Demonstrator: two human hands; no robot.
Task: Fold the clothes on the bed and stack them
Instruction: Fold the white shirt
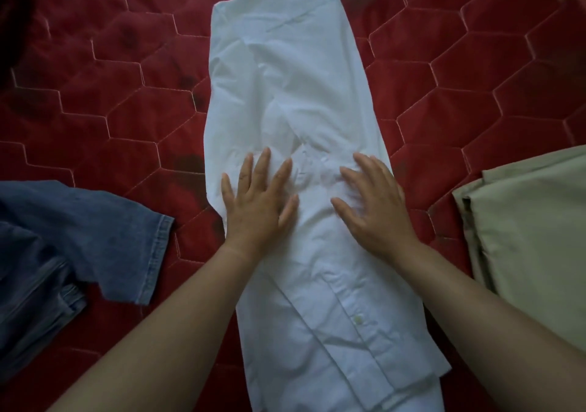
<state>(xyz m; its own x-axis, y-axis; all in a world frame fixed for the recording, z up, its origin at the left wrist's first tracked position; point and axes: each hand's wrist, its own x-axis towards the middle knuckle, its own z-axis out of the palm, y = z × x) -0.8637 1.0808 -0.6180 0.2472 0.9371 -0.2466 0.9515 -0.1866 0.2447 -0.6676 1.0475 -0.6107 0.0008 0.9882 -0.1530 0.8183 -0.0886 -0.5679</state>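
A white button shirt (295, 88) lies folded into a long narrow strip down the middle of the red quilted bed (111, 72), with a buttoned cuff or placket showing near its lower end. My left hand (258, 202) rests flat on the strip's left half, fingers spread. My right hand (374, 204) lies flat on its right half, fingers spread and slightly blurred. Neither hand grips the cloth.
A blue denim garment (63, 246) lies loosely bunched at the left edge. A beige folded garment (532, 231) sits at the right edge. Something dark fills the top left corner.
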